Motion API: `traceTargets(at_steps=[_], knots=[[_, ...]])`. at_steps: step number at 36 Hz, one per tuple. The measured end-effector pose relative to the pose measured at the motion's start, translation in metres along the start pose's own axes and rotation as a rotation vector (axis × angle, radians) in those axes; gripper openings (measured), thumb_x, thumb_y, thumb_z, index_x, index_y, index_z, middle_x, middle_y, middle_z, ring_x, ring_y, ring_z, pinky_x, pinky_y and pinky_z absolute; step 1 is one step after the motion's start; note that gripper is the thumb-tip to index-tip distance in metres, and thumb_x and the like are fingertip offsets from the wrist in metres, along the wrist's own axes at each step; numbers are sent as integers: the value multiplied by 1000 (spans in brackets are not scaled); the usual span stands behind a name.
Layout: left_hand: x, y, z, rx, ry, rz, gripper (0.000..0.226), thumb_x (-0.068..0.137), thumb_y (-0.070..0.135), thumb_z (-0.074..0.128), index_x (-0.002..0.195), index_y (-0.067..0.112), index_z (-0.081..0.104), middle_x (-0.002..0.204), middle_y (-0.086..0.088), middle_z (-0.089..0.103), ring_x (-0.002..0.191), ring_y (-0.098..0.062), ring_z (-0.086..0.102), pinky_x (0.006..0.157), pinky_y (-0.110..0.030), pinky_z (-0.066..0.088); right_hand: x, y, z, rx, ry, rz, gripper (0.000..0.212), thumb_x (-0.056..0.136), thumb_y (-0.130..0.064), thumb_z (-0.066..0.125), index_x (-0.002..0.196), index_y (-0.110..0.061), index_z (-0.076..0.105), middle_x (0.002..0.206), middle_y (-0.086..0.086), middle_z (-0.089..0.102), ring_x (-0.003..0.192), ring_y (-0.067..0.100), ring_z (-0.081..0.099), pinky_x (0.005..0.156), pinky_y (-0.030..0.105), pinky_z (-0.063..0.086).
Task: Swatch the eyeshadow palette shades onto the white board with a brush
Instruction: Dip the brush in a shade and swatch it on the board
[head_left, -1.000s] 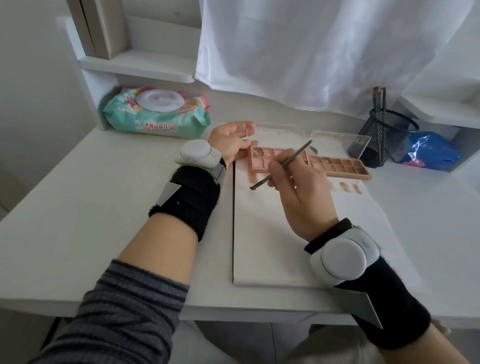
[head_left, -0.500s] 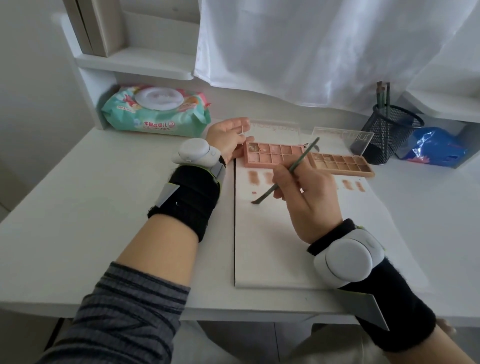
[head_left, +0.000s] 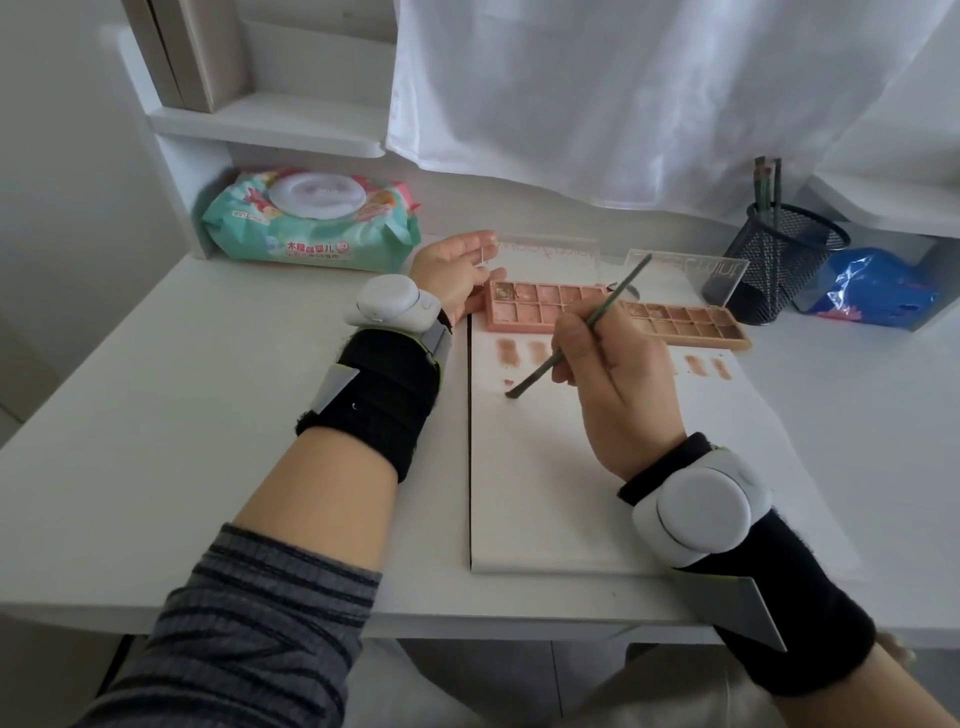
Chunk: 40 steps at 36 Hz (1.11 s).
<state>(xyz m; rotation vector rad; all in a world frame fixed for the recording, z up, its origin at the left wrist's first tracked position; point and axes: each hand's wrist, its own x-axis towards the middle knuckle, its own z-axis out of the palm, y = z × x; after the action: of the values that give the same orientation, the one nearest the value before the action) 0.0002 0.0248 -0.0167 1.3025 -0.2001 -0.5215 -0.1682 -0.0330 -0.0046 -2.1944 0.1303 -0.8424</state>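
**Eyeshadow palette at the board's far edge, brush tip on the board**

Eyeshadow palette (head_left: 540, 310): I see it lying open across the far end of the white board (head_left: 545, 493), its clear lid standing up behind it. Starting from the left, a pack of wet wipes (head_left: 311, 221) sits at the back of the desk (head_left: 182, 415). My left hand (head_left: 457, 275) rests at the palette's left end with fingers loosely extended, gripping nothing that I can see. Brownish swatches (head_left: 508, 352) run along the board just below the palette. My right hand (head_left: 618, 384) pinches the brush (head_left: 576, 332), whose tip touches the board under the leftmost swatches. Farther right stands a black mesh pen cup (head_left: 779, 260), then a blue bag (head_left: 872, 288).
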Motion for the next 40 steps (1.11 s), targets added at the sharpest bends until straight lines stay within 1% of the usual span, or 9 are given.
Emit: traceTargets(at_steps=[5, 8, 15, 19, 21, 26, 31, 36, 40], knots=[[-1, 0, 0, 3, 2, -3, 45, 90, -17, 35, 125, 4, 54, 131, -13, 54, 98, -23, 61, 86, -34, 51, 3, 5, 2, 11, -42, -5, 19, 93, -26, 39, 75, -31, 43, 61, -9, 52, 62, 16, 53, 60, 27, 43], [-1, 1, 1, 10, -2, -7, 45, 91, -17, 35, 125, 4, 54, 132, -13, 53, 99, -22, 61, 87, -34, 51, 4, 7, 3, -11, -47, -26, 18, 93, -25, 39, 78, -34, 41, 64, -12, 53, 64, 5, 53, 62, 19, 42], [-1, 0, 1, 6, 3, -7, 45, 90, -18, 35, 125, 4, 54, 131, -14, 53, 97, -23, 61, 84, -34, 52, 4, 7, 3, -10, -12, -38, 18, 93, -24, 39, 77, -33, 42, 65, -13, 52, 65, 6, 53, 62, 18, 42], [-1, 1, 0, 9, -4, -5, 45, 91, -17, 35, 125, 4, 54, 131, -13, 54, 97, -22, 61, 84, -33, 52, 3, 7, 4, -44, -68, -59, 17, 93, -23, 38, 80, -16, 47, 63, -5, 51, 66, 15, 48, 60, 20, 37], [-1, 1, 0, 8, -3, -1, 44, 91, -17, 35, 124, 4, 54, 131, -13, 54, 98, -22, 61, 84, -33, 52, 2, 7, 3, -47, -81, -71, 20, 93, -23, 38, 79, -12, 47, 61, -1, 51, 65, 14, 45, 60, 20, 35], [-1, 1, 0, 14, -1, 3, 44, 91, -17, 36, 125, 4, 54, 131, -13, 54, 97, -22, 62, 84, -34, 52, 2, 5, 2, -4, -20, -59, 17, 94, -21, 39, 79, -16, 47, 61, -8, 50, 64, 14, 50, 59, 17, 38], [-1, 1, 0, 14, 1, -1, 44, 91, -17, 35, 125, 4, 54, 132, -13, 54, 97, -22, 61, 84, -33, 52, 4, 6, 5, -23, -28, -27, 17, 93, -25, 38, 78, -33, 42, 66, -13, 51, 66, 8, 53, 63, 23, 44], [-1, 0, -1, 30, -11, 4, 45, 91, -16, 34, 126, 5, 53, 132, -12, 53, 98, -21, 61, 84, -32, 52, 3, 8, 4, -37, -75, -61, 21, 93, -24, 39, 78, -13, 48, 62, -10, 49, 65, 14, 48, 60, 20, 37], [-1, 1, -1, 29, -11, 6, 45, 91, -17, 34, 126, 4, 53, 132, -13, 53, 99, -22, 60, 84, -33, 52, 1, 6, 2, -10, -19, -70, 17, 93, -21, 40, 78, -17, 47, 61, -11, 49, 63, 10, 49, 59, 14, 37]])
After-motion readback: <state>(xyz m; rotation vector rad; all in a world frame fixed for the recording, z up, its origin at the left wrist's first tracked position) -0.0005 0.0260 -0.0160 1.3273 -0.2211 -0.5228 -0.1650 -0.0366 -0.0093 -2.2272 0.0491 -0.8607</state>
